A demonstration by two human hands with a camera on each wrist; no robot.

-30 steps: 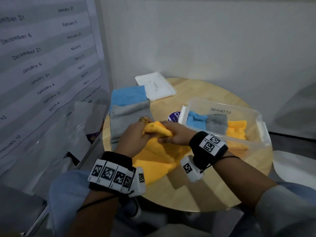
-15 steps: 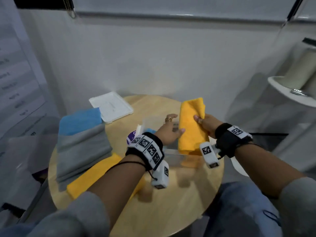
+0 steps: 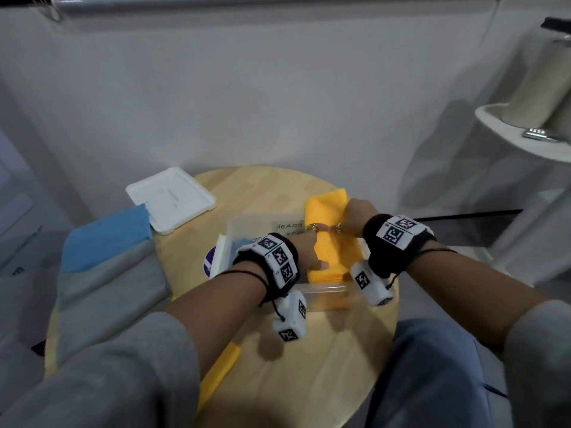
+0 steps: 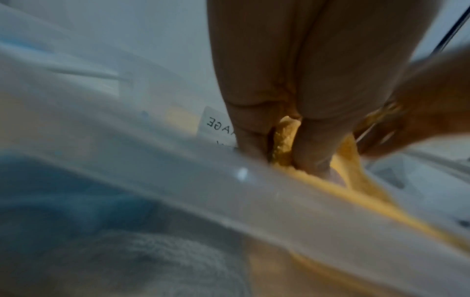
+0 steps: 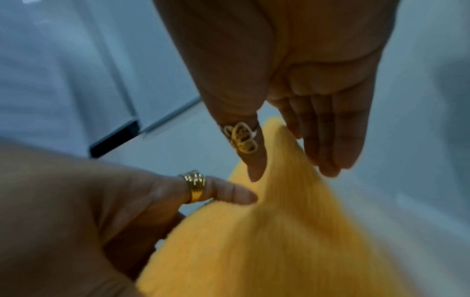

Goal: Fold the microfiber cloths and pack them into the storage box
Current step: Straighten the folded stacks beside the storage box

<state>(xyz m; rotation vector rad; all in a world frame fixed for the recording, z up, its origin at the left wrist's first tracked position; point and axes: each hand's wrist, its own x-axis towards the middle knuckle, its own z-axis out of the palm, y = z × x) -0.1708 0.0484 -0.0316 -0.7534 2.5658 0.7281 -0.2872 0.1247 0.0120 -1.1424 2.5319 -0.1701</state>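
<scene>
A folded yellow cloth (image 3: 332, 242) lies tilted in the right end of the clear storage box (image 3: 324, 292), its far end sticking up over the far rim. My left hand (image 3: 315, 245) grips its left side, thumb on the near end. My right hand (image 3: 343, 223) pinches a ridge of the yellow cloth (image 5: 279, 241) between thumb and fingers (image 5: 328, 130). In the left wrist view, yellow cloth (image 4: 284, 136) shows between my fingers (image 4: 318, 90) behind the box rim (image 4: 178, 170). A blue cloth (image 3: 242, 242) and a grey cloth (image 4: 165, 261) sit folded in the box.
The white box lid (image 3: 171, 200) lies at the back left of the round wooden table (image 3: 309, 366). Flat blue (image 3: 105, 236), grey (image 3: 108, 288) and yellow (image 3: 219, 369) cloths are stacked on the table's left side. A white shelf (image 3: 525, 140) stands at the right.
Both hands lifted the folded yellow cloth off the table, carried it right over the box, and have lowered it into the box's right end.
</scene>
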